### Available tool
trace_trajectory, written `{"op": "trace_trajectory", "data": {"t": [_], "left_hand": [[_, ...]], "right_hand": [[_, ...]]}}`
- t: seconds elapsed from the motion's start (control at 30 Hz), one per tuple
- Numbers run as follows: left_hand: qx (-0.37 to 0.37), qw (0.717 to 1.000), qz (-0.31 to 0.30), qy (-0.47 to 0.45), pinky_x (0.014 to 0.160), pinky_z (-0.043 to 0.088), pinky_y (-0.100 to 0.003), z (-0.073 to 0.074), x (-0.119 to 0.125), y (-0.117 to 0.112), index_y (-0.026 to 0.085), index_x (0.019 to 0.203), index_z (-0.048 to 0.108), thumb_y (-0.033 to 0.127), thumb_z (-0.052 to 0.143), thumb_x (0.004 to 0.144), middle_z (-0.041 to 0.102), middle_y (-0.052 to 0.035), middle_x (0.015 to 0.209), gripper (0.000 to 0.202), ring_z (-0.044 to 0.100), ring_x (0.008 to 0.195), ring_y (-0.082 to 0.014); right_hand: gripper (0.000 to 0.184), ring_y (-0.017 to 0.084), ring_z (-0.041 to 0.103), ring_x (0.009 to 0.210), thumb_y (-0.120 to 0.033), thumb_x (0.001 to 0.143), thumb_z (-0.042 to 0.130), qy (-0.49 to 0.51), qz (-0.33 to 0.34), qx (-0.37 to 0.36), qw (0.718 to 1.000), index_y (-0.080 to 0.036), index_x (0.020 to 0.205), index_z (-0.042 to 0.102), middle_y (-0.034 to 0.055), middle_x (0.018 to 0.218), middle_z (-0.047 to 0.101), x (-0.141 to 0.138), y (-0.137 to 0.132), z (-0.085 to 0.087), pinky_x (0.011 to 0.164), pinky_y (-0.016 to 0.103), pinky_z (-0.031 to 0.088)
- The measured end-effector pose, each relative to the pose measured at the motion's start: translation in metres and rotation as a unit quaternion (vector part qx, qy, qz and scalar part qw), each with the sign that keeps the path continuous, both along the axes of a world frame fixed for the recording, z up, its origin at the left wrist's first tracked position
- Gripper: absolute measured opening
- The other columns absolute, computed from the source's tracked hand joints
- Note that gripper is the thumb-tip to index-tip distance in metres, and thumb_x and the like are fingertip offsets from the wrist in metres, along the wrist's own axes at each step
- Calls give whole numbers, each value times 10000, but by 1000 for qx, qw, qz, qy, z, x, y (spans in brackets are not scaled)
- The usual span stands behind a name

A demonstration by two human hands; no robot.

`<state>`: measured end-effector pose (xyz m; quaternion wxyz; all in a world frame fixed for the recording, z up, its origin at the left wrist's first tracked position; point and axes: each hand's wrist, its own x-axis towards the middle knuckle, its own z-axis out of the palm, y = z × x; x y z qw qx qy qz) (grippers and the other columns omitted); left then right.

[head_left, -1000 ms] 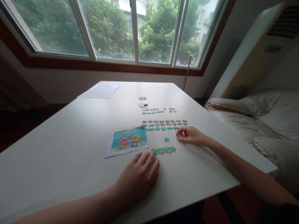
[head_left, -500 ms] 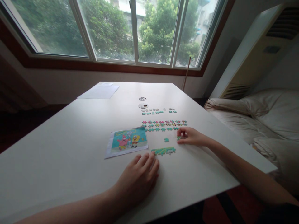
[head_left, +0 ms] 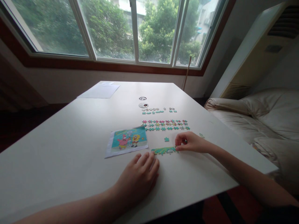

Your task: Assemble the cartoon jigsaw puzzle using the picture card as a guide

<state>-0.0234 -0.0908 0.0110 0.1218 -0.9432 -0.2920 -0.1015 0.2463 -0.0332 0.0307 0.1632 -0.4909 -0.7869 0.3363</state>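
Observation:
My left hand (head_left: 139,175) lies flat on the white table (head_left: 70,146), fingers stretched out, its fingertips just short of a joined strip of green puzzle pieces (head_left: 163,151). At the strip's right end my right hand (head_left: 190,142) pinches a small puzzle piece, mostly hidden by the fingers. A single green piece (head_left: 166,139) lies just above the strip. Left of the strip sits a cartoon reference picture (head_left: 128,140). Rows of loose puzzle pieces (head_left: 165,125) lie farther back.
More loose pieces (head_left: 158,110) and a round cable hole (head_left: 143,105) lie toward the far side, with a sheet of paper (head_left: 99,91) at the far left. One stray piece (head_left: 201,135) sits near the right edge. A cushioned sofa (head_left: 257,118) stands right of the table.
My right hand has come toward me from the loose rows to the right end of the joined strip, fingers pinched. My left hand has stayed still.

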Motion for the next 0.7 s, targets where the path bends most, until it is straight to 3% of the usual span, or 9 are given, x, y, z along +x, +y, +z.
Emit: {"op": "trace_trajectory", "data": {"t": [0.43,0.7], "left_hand": [[6,1000,-6,-6,822,436,-428,0,0,1,130,1071,553,195,426,875,595,-143,1157,242,566,1010,-286],[1,1000,-9,-5,828,423,-433,-1,0,1,125,1079,552,219,440,885,588,-150,1158,243,562,1016,-290]], "right_hand": [[165,94,497,566,-334,729,636,-53,6,51,997,-170,749,646,-16,633,592,-4,-4,2,535,208,343],[218,115,489,609,-381,784,557,-97,-47,103,989,-180,734,626,1,675,591,30,6,21,581,236,366]]}}
